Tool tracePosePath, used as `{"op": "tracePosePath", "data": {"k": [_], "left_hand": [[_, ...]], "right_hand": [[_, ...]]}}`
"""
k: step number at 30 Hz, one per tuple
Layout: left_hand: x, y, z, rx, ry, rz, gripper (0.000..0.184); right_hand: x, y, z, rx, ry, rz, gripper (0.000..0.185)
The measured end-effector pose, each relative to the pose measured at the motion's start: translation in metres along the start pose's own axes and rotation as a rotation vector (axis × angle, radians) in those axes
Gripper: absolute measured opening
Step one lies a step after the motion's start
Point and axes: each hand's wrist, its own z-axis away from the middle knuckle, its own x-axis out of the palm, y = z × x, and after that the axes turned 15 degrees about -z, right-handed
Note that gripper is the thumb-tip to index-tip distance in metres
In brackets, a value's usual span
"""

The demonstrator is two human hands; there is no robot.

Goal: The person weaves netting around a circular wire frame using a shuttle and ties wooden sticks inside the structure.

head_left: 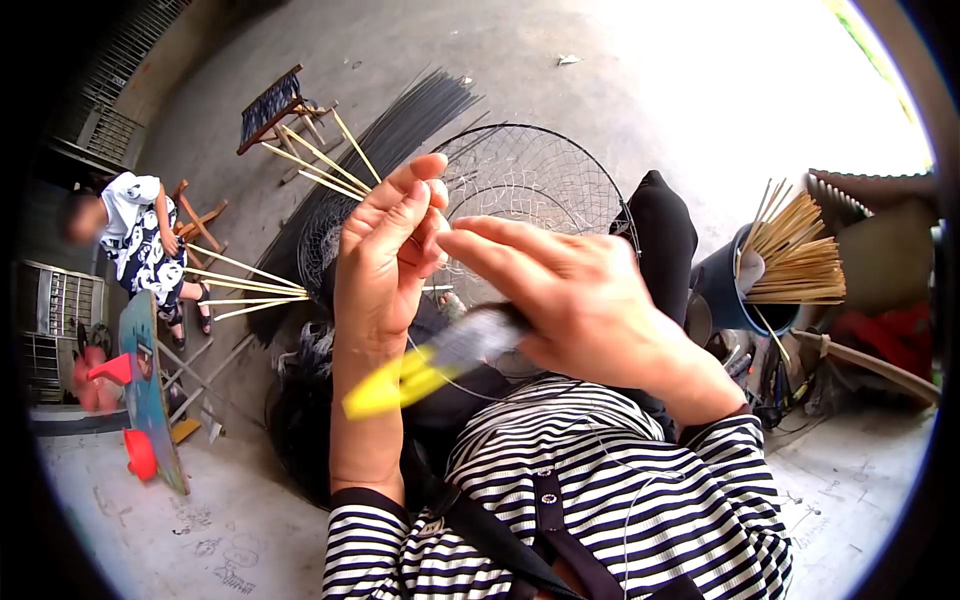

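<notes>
My left hand [395, 235] is raised in front of my chest, its thumb and fingers pinched together; whatever lies between the fingertips is too small to make out. My right hand [570, 295] is beside it, its fingertips close to the left ones, and it is closed around a yellow-and-grey tool [435, 365] blurred by motion. A thin wire [628, 530] runs in a loop down over my striped shirt. Beyond my hands stands a round wire mesh basket [530, 170] with a dark rim.
Bamboo sticks stand in a blue bucket [722, 285] at right. Dark rods [415, 115] and pale sticks [320, 160] lie ahead, near a folding stool [270, 110]. A seated person [145, 235] is at far left, behind a board [150, 390] with red parts.
</notes>
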Motion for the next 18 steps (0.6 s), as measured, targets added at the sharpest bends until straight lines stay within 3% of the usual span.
{"op": "tracePosePath", "data": {"k": [2,3,6,9,11,12,14,15,16,18], "left_hand": [[-0.008,-0.001,0.001,0.001,-0.048,0.072,0.025],[-0.021,-0.007,-0.002,0.001,-0.094,0.101,0.025],[-0.065,-0.029,0.0,-0.026,-0.025,0.122,0.027],[-0.084,-0.06,0.007,-0.116,0.112,0.013,0.024],[-0.073,-0.067,0.012,-0.079,0.181,-0.167,0.024],[-0.067,-0.07,0.014,0.178,0.271,-0.451,0.019],[-0.044,-0.046,0.02,0.969,0.522,-1.363,0.015],[-0.035,-0.036,0.032,1.053,0.357,-1.329,0.015],[-0.026,-0.024,0.038,1.102,-0.006,-1.237,0.016],[-0.014,-0.03,0.038,0.968,-0.278,-1.235,0.012]], "right_hand": [[0.017,0.01,0.001,0.175,-0.206,0.074,0.059],[0.021,0.015,0.008,0.245,-0.263,0.149,0.046],[0.018,0.028,0.035,0.374,-0.29,0.378,0.032],[0.014,0.038,0.061,0.3,-0.183,0.349,0.027],[0.024,0.036,0.071,0.126,-0.132,0.376,0.026],[0.027,0.034,0.073,0.036,-0.105,0.39,0.025],[0.034,0.033,0.074,-0.048,-0.105,0.375,0.032],[0.037,0.031,0.071,-0.051,-0.082,0.373,0.031],[0.04,0.03,0.068,-0.057,-0.058,0.371,0.031],[0.044,0.031,0.065,-0.1,-0.023,0.361,0.031]]}}
